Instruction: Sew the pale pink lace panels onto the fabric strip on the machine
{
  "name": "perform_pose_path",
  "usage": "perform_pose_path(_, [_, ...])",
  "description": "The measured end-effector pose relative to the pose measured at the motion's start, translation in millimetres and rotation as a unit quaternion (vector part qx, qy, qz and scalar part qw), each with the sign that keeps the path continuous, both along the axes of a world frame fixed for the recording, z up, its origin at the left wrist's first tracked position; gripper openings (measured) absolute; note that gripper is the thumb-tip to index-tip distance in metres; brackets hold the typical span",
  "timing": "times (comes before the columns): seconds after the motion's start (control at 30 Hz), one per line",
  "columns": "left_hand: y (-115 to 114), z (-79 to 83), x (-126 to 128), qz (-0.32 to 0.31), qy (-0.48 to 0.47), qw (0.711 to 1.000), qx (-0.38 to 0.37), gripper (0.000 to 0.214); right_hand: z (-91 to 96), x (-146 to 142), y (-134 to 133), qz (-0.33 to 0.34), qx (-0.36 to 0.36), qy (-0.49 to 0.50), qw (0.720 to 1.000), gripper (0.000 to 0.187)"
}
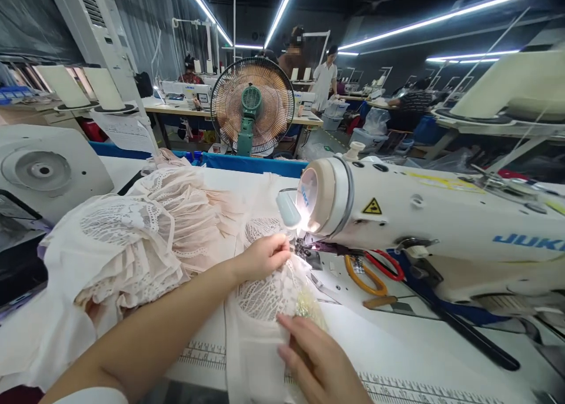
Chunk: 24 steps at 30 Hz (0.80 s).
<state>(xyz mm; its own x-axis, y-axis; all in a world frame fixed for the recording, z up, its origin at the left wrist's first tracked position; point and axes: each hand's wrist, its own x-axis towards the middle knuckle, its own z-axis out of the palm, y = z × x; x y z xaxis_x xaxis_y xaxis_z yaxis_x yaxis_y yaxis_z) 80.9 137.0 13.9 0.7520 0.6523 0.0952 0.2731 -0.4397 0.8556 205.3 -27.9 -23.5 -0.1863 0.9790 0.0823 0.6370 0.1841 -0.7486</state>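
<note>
A worker's left hand (262, 257) pinches a white lace panel (262, 301) beside the presser foot (302, 249) of a JUKI sewing machine (424, 210), thumb and forefinger pressed together just left of the lit needle area. The panel lies flat on the white worktable (410, 351), its long axis running from the table's near edge away toward the machine head — so most of its length stretches from the pinch back toward the worker, with a shorter lace portion beyond the knuckles. The right hand (322, 357) sits lower down, thumb parted from the fingers, fingertips resting at the panel's right edge; whether they press on it cannot be told. The left hand is plainly the nearer of the two to the presser foot. A heap of lace-trimmed fabric pieces (132, 227) spreads to the left, while an orange handle loop (373, 289), a red handle loop (397, 267) and a wooden-handled tool (379, 302) lie right of the needle area. A ruler scale (205, 355) crosses the near edge — and a caged fan (252, 100) stands beyond the table.
</note>
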Motion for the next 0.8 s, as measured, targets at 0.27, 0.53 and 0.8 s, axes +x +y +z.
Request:
perform_pose_path(0.27, [-8.1,-9.4,7.2,0.065,0.284,0.955,0.063,0.017,3.8,18.0,19.8,-0.171,-0.032,-0.043,0.984,0.032])
perform_pose_path(0.53, [-16.4,-10.6,16.5,-0.029,0.326,0.902,0.283,0.023,6.2,29.6,25.8,-0.146,-0.024,-0.07,0.986,0.028])
perform_pose_path(0.8, [-11.1,-25.1,27.1,0.005,0.34,0.888,0.309,0.024,1.6,37.4,35.6,-0.153,-0.018,-0.114,0.981,0.031])
